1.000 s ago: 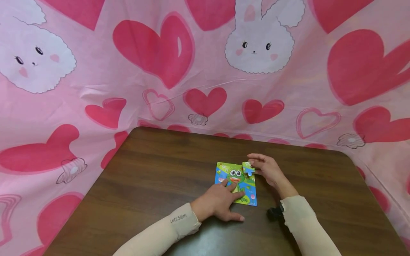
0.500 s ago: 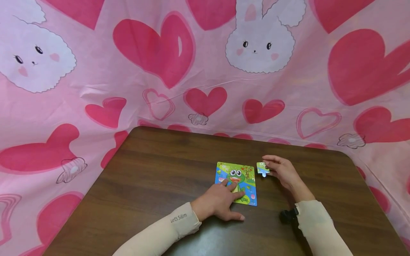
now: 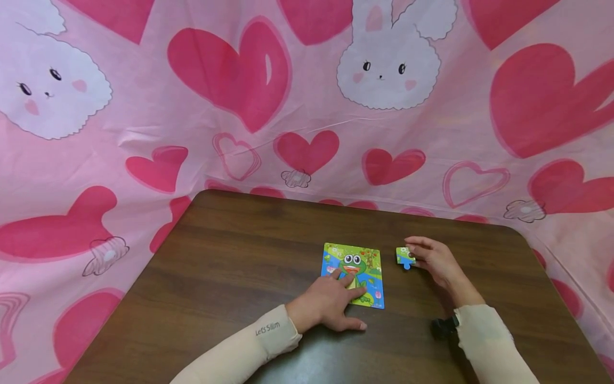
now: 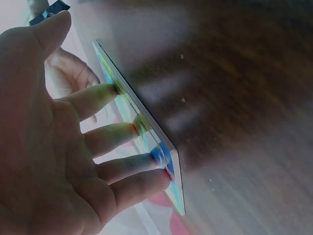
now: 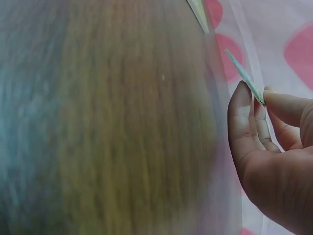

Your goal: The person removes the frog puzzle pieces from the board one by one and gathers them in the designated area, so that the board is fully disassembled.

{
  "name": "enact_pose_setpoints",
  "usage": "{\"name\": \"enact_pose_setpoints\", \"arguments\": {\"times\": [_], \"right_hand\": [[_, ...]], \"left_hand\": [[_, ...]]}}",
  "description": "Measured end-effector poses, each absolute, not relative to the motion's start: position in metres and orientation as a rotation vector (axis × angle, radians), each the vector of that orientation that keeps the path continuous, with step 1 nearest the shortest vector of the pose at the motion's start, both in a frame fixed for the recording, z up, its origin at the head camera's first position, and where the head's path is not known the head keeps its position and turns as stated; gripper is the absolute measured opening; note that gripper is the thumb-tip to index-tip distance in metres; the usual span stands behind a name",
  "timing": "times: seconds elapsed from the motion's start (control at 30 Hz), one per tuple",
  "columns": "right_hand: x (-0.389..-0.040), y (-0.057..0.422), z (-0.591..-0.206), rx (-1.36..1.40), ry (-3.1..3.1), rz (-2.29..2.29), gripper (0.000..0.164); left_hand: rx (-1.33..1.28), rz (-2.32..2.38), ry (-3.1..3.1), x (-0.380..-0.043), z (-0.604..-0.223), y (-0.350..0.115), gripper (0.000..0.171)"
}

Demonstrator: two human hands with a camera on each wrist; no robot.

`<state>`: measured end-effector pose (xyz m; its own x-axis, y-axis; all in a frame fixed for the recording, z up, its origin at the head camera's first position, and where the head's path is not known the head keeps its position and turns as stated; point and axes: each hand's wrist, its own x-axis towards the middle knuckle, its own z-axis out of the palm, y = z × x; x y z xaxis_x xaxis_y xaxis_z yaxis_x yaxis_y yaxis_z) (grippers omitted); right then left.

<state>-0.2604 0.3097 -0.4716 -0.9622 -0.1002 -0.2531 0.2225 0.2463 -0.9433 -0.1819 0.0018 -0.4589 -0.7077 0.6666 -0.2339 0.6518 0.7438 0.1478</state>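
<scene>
Head view: saw a frog puzzle [image 3: 368,268] flat on a brown table [image 3: 240,256], toward five o'clock from mid-frame, with a green frog [image 3: 353,260] printed among lime and blue. Made out a puzzle piece [image 3: 405,256] in green and blue, near the puzzle but apart from it, between two and three o'clock, with a rounded tab toward six. Found the right hand [image 3: 437,262] at the piece's three o'clock, grasping it between thumb and finger; saw the same pinch in the right wrist view, with the piece tilted and nearly edge-on. Found the left hand [image 3: 331,302] laid over the puzzle from seven o'clock, with fingers released, spread and fairly straight, and thumb beyond the near edge; caught four fingertips touching the printed face in the left wrist view. Noted cream sleeves [image 3: 240,341] on both forearms, with dark lettering [image 3: 267,327] on the left, and a black device [image 3: 442,327] by the right cuff. Saw a pink curtain [image 3: 316,101] at twelve o'clock past the table, printed with red hearts [image 3: 307,152] and a white rabbit [image 3: 388,74] toward one.
</scene>
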Motion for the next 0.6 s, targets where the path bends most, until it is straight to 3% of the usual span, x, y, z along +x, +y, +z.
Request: {"name": "enact_pose_setpoints", "arguments": {"times": [0.6], "right_hand": [[-0.2593, 0.3155, -0.4765, 0.089, 2.476, -1.535, 0.042]], "left_hand": [[1.037, 0.085, 2.675, -0.1800, -0.4600, 0.0019, 0.078]]}}
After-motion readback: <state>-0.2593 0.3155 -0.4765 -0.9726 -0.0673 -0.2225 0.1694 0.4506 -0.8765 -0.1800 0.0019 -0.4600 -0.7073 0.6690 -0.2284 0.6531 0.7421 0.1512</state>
